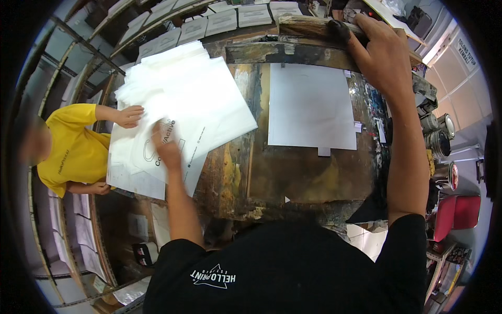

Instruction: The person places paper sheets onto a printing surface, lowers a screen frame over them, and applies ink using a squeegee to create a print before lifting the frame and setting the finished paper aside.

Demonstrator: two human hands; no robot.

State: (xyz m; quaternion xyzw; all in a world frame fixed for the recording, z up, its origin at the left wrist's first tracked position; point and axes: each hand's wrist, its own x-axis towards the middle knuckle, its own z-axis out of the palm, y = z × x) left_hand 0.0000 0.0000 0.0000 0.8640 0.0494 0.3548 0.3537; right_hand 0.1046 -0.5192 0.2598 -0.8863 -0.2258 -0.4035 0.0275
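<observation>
My right hand (384, 52) grips the top edge of a paint-stained wooden frame (314, 54), which is raised at the far side of the work table. Its thumb is stained dark. Below the frame, a blank white sheet (312, 107) lies flat on the brown printing board (308, 175), with small tabs at its edges. My left hand (167, 149), smeared by motion, is over a fanned stack of thin white plastic bags (219, 99). Dark lettering and line drawing show on the top bag beside it. Whether its fingers hold the bag is unclear.
A person in a yellow shirt (78, 141) stands at the left, one hand on the stack. Metal racks (63, 230) with white sheets line the left; more printed sheets (225, 22) lie at the back. Paint cans (438, 142) and a red chair (460, 212) are at the right.
</observation>
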